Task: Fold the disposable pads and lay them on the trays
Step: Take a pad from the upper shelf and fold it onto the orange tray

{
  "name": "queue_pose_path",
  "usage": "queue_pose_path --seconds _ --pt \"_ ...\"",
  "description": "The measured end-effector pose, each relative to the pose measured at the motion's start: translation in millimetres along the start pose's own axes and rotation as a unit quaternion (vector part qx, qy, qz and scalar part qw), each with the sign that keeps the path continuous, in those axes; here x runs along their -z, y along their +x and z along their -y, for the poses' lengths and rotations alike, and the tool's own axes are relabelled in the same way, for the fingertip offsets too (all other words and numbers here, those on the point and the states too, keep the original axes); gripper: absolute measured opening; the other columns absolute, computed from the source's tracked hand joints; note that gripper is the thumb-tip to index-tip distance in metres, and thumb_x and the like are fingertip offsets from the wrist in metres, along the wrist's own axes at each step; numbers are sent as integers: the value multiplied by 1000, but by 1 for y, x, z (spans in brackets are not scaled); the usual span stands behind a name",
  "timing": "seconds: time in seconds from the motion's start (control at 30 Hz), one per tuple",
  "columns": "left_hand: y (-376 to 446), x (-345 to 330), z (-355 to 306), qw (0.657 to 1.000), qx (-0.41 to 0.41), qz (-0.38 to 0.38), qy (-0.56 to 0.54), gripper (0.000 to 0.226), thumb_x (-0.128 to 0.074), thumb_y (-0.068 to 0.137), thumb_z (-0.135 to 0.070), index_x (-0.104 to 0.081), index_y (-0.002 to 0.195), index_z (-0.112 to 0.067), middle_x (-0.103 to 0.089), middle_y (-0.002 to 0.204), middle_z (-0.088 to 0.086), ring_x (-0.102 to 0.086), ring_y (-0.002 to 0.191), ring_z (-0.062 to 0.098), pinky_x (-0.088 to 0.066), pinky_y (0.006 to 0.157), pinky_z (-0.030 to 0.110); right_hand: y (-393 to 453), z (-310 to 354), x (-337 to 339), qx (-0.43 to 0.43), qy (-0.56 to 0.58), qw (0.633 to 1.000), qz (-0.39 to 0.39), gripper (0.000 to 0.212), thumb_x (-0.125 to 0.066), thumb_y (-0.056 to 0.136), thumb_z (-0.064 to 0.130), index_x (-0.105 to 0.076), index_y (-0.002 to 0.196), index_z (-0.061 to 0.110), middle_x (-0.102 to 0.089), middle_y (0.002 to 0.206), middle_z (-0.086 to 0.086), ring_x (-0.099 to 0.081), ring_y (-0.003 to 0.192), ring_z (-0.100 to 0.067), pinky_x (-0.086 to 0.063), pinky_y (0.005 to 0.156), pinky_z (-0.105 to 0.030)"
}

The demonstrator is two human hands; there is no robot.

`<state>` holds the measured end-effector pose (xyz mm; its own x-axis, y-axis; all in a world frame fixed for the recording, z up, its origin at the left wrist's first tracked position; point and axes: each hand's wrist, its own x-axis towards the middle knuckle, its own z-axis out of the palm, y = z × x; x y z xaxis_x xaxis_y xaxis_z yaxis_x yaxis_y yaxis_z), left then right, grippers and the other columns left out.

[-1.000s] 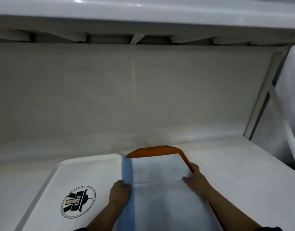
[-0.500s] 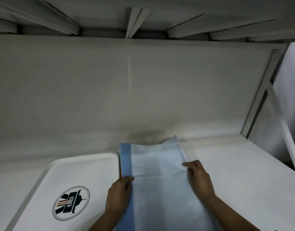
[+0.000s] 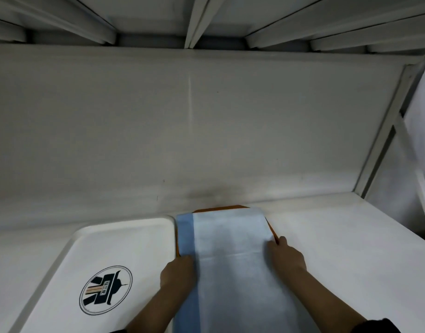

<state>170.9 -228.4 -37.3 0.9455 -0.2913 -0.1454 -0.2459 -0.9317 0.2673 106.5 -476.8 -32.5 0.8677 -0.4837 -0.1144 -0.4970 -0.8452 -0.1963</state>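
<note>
A folded disposable pad (image 3: 233, 239), pale blue with a darker blue strip along its left side, lies flat on an orange tray (image 3: 221, 208). Only the tray's far rim and a sliver on each side show around the pad. My left hand (image 3: 179, 272) rests on the pad's left blue edge, knuckles up, fingers bent down over it. On the pad's right edge lies my right hand (image 3: 286, 257), its fingertips at the tray's right rim. How tightly either hand grips the pad is hidden.
A white tray (image 3: 105, 241) with a round black logo (image 3: 106, 293) sits directly left of the orange tray. The white shelf surface (image 3: 346, 248) extends right to a metal frame post (image 3: 384, 131). A back wall and an upper shelf close in the space.
The pad's raised far end has settled flat on the orange tray, whose far rim shows again. Both hands have stayed at the pad's side edges.
</note>
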Motion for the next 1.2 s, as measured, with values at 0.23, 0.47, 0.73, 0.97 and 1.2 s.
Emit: queue_pose_path --seconds 0.23,0.47,0.73,0.97,1.2 --pt "-3 5 5 1000 0 27 -12 31 -42 95 -25 -55 123 -19 -56 129 6 -54 120 25 -43 93 28 3 -4 -3 3 30 999 -14 34 -27 101 28 -43 126 12 -51 99 -3 -56 99 -33 -34 73 -32" --pt "-5 8 3 998 -7 36 42 33 -45 92 -23 -51 124 -20 -57 127 4 -56 117 25 -44 92 29 0 -1 8 47 -176 983 16 39 -34 96 10 -36 135 13 -43 125 -11 -29 52 -18 -37 67 -32" --pt "-13 10 -4 974 -28 27 222 32 -45 95 -13 -55 124 -17 -58 129 3 -57 119 23 -45 91 29 -6 0 -4 42 -236 970 -31 38 -35 95 6 -39 133 9 -40 132 -9 -59 94 -21 -35 66 -29" --pt "-6 16 -6 979 -61 -39 193 43 -46 93 -29 -43 134 -16 -34 138 8 -39 125 25 -35 98 35 0 15 3 104 -208 961 -148 40 -87 49 7 -69 85 2 -61 93 -18 -61 64 -29 -35 46 -29" --pt "40 -11 -26 979 -165 20 117 66 -30 100 -41 -4 152 -10 -3 160 7 0 148 21 0 120 37 19 75 -29 232 54 971 -28 81 -2 81 50 -35 146 14 -30 154 -5 -25 143 -20 -18 118 -39"
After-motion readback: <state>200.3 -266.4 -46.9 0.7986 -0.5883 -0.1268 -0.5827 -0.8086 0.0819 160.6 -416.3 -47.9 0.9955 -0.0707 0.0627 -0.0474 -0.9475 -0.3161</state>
